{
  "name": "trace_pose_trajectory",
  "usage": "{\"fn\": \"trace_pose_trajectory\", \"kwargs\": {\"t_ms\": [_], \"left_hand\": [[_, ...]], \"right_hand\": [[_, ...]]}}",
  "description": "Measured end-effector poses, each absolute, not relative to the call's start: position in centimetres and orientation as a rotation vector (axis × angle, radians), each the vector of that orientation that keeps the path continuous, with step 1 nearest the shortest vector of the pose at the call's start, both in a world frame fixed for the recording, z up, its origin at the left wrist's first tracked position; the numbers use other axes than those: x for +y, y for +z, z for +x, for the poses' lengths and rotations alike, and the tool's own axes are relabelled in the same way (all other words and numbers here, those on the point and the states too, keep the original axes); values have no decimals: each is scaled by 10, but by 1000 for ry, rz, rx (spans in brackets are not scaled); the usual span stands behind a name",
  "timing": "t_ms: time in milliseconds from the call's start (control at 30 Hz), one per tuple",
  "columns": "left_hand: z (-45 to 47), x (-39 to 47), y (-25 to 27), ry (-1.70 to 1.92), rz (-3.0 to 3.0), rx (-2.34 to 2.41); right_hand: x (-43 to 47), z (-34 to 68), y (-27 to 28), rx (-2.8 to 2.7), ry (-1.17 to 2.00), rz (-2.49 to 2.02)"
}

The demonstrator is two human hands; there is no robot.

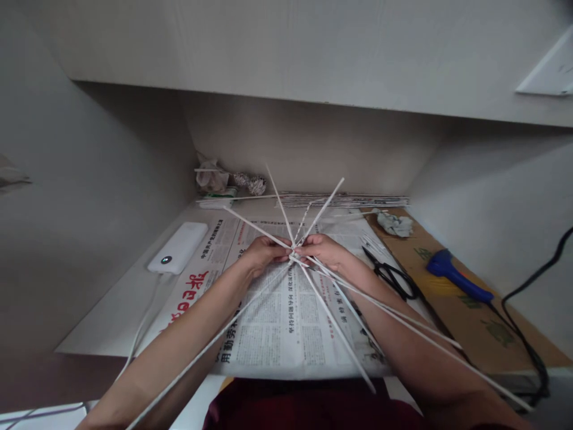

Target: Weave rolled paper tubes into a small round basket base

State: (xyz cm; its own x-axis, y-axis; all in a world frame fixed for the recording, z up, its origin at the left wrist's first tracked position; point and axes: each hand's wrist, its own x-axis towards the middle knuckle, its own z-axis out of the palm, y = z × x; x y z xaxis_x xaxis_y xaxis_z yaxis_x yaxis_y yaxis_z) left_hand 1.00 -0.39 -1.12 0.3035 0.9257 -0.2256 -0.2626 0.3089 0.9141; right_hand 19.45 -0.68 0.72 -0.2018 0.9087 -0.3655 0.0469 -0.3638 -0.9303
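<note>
Several thin white rolled-paper sticks (338,325) cross at one point and fan out in all directions above the newspaper (268,334). My left hand (268,251) pinches this crossing from the left, fingers closed on the sticks. From the right, my right hand (323,251) grips the same crossing with thumb and fingers together. Some sticks reach back towards the wall; longer ones run forward over both forearms. The exact weave at the centre is small and partly hidden by my fingertips.
Black-handled scissors (391,275) lie right of my right hand. Beyond them a blue corded glue gun (459,278) rests on cardboard (505,328), near crumpled paper (394,224). At left is a white power bank (178,248) with a cable. More paper sticks (344,200) lie along the back wall.
</note>
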Motion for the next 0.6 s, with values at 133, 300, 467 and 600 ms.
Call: {"fn": "trace_pose_trajectory", "kwargs": {"t_ms": [133, 300, 467, 600], "left_hand": [[11, -6, -10, 937, 924, 901], [13, -7, -10, 970, 926, 917], [13, -7, -10, 970, 935, 910], [14, -6, -11, 946, 930, 912]], "right_hand": [[-8, 194, 8, -1174, 1659, -1375], [-8, 190, 3, -1148, 1575, -1372], [-8, 185, 0, -1186, 1505, -1367], [-8, 183, 2, -1233, 1447, -1407]]}}
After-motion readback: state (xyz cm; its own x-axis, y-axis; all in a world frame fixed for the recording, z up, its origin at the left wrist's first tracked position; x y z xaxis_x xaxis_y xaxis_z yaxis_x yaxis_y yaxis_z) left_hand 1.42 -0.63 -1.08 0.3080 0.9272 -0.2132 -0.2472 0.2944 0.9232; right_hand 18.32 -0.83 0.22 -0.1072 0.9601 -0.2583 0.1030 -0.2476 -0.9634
